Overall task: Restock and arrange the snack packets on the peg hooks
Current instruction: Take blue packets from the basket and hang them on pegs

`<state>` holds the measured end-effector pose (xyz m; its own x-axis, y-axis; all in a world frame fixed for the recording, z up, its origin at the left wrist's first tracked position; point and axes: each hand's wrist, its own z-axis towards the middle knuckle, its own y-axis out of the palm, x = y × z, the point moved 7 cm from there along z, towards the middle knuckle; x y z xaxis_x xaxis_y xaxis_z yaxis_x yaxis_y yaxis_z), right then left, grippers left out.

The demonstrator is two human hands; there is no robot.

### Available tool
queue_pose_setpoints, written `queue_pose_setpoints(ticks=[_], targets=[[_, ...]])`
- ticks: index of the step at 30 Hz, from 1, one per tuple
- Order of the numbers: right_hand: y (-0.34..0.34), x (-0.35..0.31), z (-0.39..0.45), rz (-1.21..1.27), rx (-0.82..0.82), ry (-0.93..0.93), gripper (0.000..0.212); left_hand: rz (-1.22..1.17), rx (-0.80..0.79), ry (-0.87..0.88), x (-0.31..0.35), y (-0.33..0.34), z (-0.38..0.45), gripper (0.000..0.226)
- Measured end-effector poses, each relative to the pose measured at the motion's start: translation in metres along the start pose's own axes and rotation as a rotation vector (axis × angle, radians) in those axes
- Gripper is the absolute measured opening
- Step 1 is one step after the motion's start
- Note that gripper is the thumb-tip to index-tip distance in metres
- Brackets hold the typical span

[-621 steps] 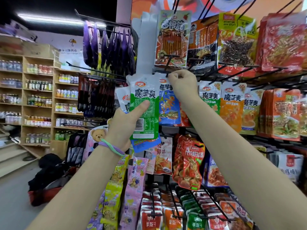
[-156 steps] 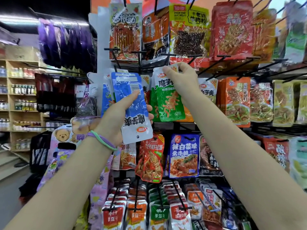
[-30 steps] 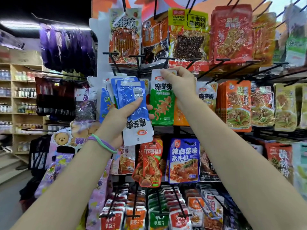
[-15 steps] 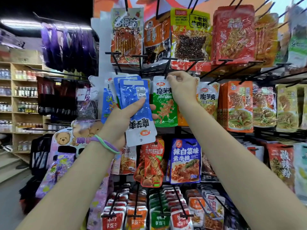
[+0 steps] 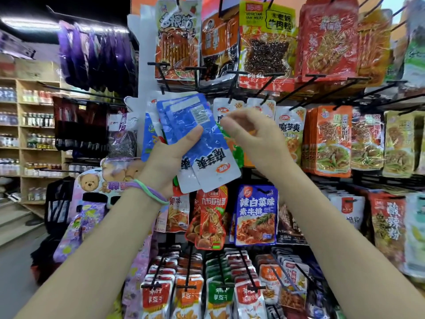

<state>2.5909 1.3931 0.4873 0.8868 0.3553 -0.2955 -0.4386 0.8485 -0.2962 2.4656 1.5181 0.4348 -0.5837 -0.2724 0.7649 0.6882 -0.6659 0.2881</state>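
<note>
A: Left hand (image 5: 165,162)?
B: Gripping a stack of blue packets (image 5: 197,139), upside down.
A: Right hand (image 5: 255,139)?
B: Fingers loosely curled, holding nothing, just right of the stack. Peg rack (image 5: 308,88) behind; drink shelves (image 5: 30,125) far left.

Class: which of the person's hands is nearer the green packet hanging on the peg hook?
Right. The right hand overlaps the green packet; the left hand, gripping blue packets, sits further left.

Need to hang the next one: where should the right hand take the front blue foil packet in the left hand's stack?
Probably at the white header end of the front blue foil packet, which hangs lowest, below the left hand whose thumb pins the middle. The packets are upside down. The right hand could come from the right and below, pinch that free white strip, then slide it out.
</note>
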Motion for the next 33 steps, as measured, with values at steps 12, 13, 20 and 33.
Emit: queue_pose_setpoints(ticks=[12,13,20,33], targets=[[0.004,0.029,-0.041,0.661,-0.154,0.433,0.014,0.031,-0.162,0.08,-0.007,0.033,-0.018,0.02],[0.003,0.03,-0.044,0.665,-0.151,0.437,0.014,0.033,-0.137,0.067,-0.007,0.032,-0.018,0.024],[-0.014,0.053,-0.052,0.639,-0.072,0.532,0.026,0.046,-0.056,-0.104,-0.017,0.016,-0.019,0.087],[0.003,-0.005,-0.053,-0.244,0.113,-0.138,0.028,-0.052,-0.122,0.017,-0.014,0.054,-0.025,0.033]])
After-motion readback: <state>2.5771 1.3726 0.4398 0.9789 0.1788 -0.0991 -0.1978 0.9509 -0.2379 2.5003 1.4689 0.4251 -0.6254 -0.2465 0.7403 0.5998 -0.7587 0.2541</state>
